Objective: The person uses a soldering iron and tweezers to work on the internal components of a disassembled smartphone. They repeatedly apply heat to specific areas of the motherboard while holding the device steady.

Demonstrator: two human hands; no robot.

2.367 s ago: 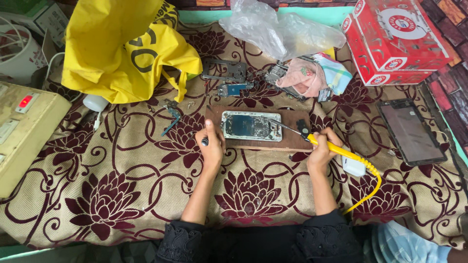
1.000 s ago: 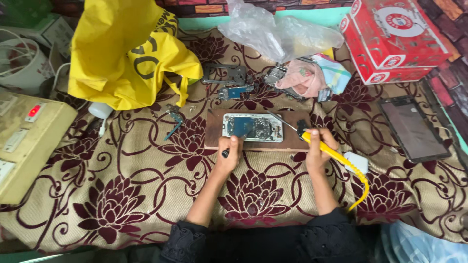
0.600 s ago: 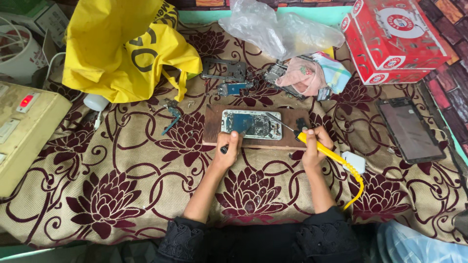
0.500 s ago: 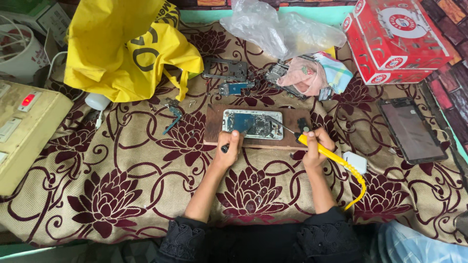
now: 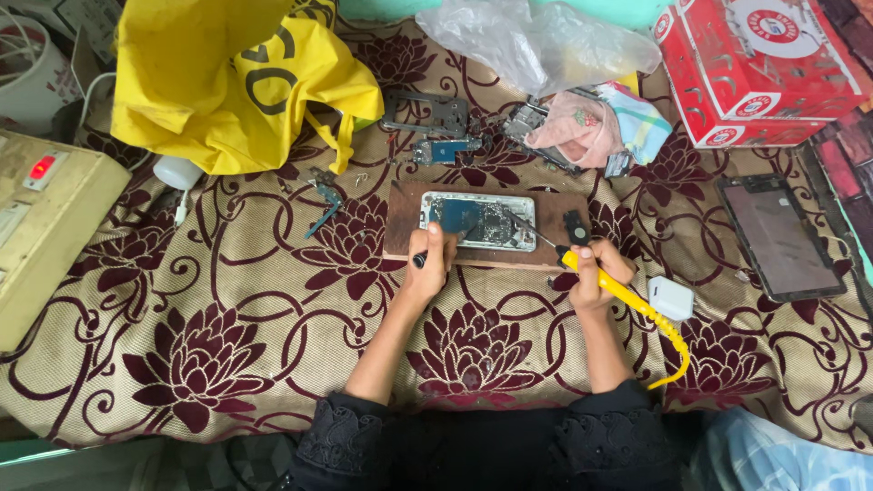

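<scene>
An opened phone, its back off and its insides showing, lay on a brown wooden board at the middle of the flowered cloth. The left hand rested at the board's 6 o'clock edge, fingers closed around a small dark tool and touching the phone's lower left corner. The right hand, at about 4 o'clock from the phone, was clamped on a yellow-handled soldering iron, whose thin tip reached toward the phone's right end. A white adapter sat just beside that hand at 3 o'clock. A yellow bag lay at 10 o'clock, a red box at 2 o'clock, and a dark screen panel well off at 3 o'clock.
</scene>
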